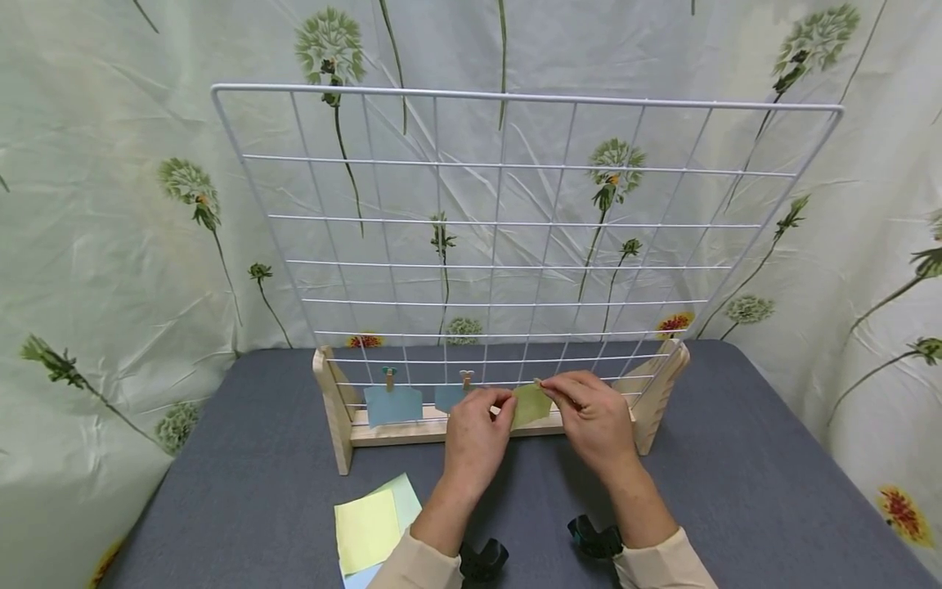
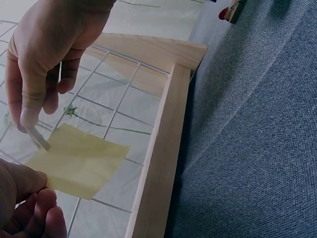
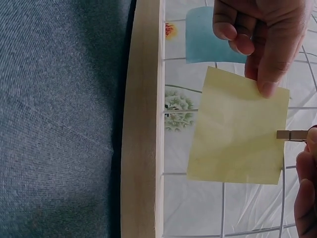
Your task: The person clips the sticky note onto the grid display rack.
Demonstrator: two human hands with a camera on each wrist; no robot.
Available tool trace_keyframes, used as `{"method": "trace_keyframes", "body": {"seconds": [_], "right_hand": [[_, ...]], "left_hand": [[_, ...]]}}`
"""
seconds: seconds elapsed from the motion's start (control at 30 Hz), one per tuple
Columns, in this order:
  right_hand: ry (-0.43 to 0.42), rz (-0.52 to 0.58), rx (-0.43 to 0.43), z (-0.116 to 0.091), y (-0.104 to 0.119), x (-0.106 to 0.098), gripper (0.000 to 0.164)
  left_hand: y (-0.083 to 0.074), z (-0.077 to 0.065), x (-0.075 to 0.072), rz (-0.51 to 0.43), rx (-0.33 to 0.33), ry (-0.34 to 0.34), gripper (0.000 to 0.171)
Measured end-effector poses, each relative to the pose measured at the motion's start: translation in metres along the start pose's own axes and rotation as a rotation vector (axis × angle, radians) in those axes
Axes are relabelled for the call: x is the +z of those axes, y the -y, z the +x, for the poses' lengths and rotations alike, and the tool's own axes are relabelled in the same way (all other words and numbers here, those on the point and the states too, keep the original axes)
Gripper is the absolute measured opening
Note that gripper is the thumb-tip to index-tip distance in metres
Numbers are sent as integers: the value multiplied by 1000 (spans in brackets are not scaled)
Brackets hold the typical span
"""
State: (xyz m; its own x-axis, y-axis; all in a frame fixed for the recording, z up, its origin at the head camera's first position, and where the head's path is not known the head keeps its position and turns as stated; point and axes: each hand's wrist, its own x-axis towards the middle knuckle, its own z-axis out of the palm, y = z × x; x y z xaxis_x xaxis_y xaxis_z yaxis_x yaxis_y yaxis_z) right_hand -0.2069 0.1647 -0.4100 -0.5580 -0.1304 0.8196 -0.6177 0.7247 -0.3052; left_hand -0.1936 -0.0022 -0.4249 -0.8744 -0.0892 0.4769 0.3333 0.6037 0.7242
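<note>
Loose papers [image 1: 365, 532] lie at left, cut off below and partly covered by a sleeve [image 1: 423, 566]. One blue note [image 1: 393, 406] hangs on the wire grid [image 1: 496, 222]; a second blue note [image 1: 447, 398] is half hidden behind the left hand [image 1: 477, 433], which pinches the yellow note [image 1: 530, 406] before the grid. The right hand [image 1: 598, 421] pinches a clothespin [image 3: 293, 135] at its upper edge; whether it catches wire I cannot tell.
</note>
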Motion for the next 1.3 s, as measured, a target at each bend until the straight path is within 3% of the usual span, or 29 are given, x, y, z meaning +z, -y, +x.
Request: {"method": "trace_keyframes", "body": {"seconds": [0.77,1.3], "right_hand": [[4,-23,-22,-3,0,6,15],[5,-30,-25,-3,1,5,17]], "left_hand": [[4,0,3,-11,-1,1,6],[3,0,2,-38,-52,28,6]]}}
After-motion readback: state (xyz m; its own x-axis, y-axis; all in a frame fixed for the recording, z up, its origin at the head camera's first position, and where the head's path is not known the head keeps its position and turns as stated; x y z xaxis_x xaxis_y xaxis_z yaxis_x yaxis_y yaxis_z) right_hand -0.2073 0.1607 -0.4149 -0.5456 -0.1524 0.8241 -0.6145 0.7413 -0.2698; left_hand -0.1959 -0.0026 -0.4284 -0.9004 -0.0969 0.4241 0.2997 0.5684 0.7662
